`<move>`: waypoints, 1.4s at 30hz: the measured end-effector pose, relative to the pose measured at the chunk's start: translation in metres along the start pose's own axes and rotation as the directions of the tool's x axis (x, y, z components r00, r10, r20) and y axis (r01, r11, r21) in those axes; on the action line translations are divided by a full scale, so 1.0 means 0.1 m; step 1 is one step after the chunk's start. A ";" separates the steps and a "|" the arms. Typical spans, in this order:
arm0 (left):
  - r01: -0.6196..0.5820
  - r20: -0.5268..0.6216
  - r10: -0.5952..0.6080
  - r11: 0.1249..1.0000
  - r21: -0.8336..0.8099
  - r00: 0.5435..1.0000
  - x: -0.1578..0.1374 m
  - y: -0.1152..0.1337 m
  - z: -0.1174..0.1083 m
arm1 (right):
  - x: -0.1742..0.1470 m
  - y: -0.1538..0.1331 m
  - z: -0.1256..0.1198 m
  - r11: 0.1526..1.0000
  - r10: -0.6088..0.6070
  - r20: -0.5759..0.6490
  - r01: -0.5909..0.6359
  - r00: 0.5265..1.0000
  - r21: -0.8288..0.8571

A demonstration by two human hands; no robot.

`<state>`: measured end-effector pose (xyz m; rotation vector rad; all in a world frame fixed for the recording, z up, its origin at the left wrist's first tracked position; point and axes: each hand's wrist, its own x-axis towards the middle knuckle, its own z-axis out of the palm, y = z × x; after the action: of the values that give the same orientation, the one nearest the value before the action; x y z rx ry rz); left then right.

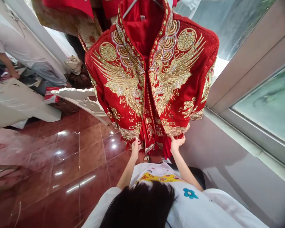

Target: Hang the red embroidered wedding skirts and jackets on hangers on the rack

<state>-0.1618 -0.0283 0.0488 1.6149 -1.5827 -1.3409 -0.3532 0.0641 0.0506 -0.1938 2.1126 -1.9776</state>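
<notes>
A red jacket (197,66) with gold bird embroidery, beaded edging and a stand collar hangs in front of me on a hanger (130,8). Its front is parted, and a red inner garment with gold trim shows between the two panels. My left hand (135,147) is closed on the bottom hem of the left-side panel. The hem of the other panel is pinched in my right hand (177,143), thumb on top. Red fringe hangs below the hem near both hands. Some of the fingers are hidden behind the cloth.
A white carved panel (79,99) stands left of the jacket. Further left, a person in a white shirt (11,41) is by a white table (21,98). A framed window (268,98) and low wall (223,152) run along the right. Glossy red tiles (90,136) cover the floor.
</notes>
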 end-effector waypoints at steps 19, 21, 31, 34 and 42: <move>0.322 0.261 -0.189 0.489 -0.811 0.947 0.21 0.08 0.00 | -0.51 -0.22 0.11 0.852 0.247 0.602 -0.467 0.760 0.239; 0.346 0.291 -0.186 0.482 -0.805 0.938 0.17 0.13 0.00 | -0.57 -0.26 0.14 0.848 0.255 0.578 -0.466 0.775 0.252; 0.486 0.479 -0.153 0.497 -0.719 0.865 -0.26 0.42 0.20 | -0.68 -0.34 0.21 0.762 0.296 0.499 -0.516 0.815 0.390; 0.488 0.485 -0.143 0.487 -0.724 0.863 -0.34 0.49 0.25 | -0.70 -0.38 0.20 0.748 0.301 0.490 -0.521 0.818 0.411; 0.426 0.425 -0.114 0.471 -0.773 0.898 -0.36 0.57 0.31 | -0.75 -0.39 0.24 0.682 0.360 0.415 -0.539 0.836 0.494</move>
<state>-0.2081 0.0029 0.0970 1.0228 -0.5093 -2.1833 -0.2777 0.0578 0.0946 0.1510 1.1190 -2.0212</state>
